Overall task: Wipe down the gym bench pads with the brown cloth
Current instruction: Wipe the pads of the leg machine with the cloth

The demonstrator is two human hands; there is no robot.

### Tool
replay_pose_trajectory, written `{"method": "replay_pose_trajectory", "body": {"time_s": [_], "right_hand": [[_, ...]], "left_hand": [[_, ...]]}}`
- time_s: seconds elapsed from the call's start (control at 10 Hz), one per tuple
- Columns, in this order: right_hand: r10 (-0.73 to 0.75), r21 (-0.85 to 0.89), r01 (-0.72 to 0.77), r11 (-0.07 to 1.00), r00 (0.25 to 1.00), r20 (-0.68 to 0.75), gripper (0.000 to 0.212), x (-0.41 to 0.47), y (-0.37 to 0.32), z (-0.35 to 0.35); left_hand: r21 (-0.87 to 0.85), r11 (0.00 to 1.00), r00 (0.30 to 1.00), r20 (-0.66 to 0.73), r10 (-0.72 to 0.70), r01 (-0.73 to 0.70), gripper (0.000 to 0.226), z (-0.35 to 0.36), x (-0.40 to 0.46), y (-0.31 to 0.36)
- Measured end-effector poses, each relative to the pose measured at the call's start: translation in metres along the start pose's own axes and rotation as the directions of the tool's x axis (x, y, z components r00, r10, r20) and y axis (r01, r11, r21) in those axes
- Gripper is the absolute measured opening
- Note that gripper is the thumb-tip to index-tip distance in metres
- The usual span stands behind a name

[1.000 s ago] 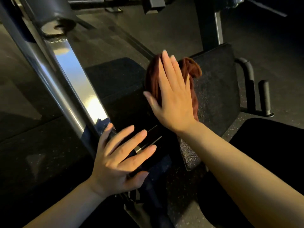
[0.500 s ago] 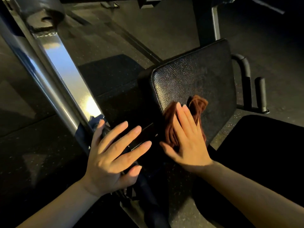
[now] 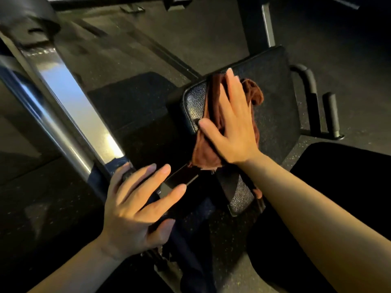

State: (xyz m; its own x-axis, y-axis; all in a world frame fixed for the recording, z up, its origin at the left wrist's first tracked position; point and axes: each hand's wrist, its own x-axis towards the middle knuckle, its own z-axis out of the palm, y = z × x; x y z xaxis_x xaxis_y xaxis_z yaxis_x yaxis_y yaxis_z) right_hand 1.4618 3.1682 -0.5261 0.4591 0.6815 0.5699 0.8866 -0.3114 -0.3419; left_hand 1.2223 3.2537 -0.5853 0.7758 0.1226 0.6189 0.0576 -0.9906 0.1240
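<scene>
A: Brown cloth (image 3: 213,144) position?
B: Pressed flat on bench pad (image 3: 275,106) under right hand (image 3: 232,132), fingers straight; it has slid back up toward the pad's top-left corner since half a second ago.
A: Left hand (image 3: 135,210)?
B: Unmoved, fingers spread, resting on the frame bar (image 3: 63,115).

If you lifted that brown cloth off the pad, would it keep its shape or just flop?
It would probably flop. The brown cloth lies bunched in soft folds under the right hand, and its lower edge already sags off the bench pad. It looks thin and light, so likely easy to lift. Pushed flat-handed over the textured pad, it would likely bunch rather than slide neatly.
</scene>
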Motion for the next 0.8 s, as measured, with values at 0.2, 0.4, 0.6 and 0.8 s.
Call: {"method": "replay_pose_trajectory", "body": {"time_s": [0.2,0.4,0.6,0.8], "right_hand": [[0.649,0.230,-0.607,0.760,0.727,-0.224,0.062,0.041,0.021,-0.004],[0.766,0.127,-0.755,0.643,0.635,-0.103,0.053,-0.006,-0.003,-0.002],[0.543,0.020,-0.543,0.839,0.839,0.008,0.081,-0.089,-0.030,0.005],[0.266,-0.124,-0.250,0.960,0.954,0.138,0.067,-0.152,-0.029,0.011]], "left_hand": [[-0.109,0.993,0.990,-0.142,0.024,-0.040,0.041,-0.007,0.007,-0.006],[-0.108,0.992,0.985,-0.164,0.050,-0.068,0.040,-0.008,0.007,-0.006],[-0.126,0.991,0.995,-0.096,0.022,-0.034,0.044,-0.013,0.004,-0.005],[-0.105,0.993,0.995,-0.081,0.049,-0.057,0.045,-0.011,0.003,-0.009]]}}
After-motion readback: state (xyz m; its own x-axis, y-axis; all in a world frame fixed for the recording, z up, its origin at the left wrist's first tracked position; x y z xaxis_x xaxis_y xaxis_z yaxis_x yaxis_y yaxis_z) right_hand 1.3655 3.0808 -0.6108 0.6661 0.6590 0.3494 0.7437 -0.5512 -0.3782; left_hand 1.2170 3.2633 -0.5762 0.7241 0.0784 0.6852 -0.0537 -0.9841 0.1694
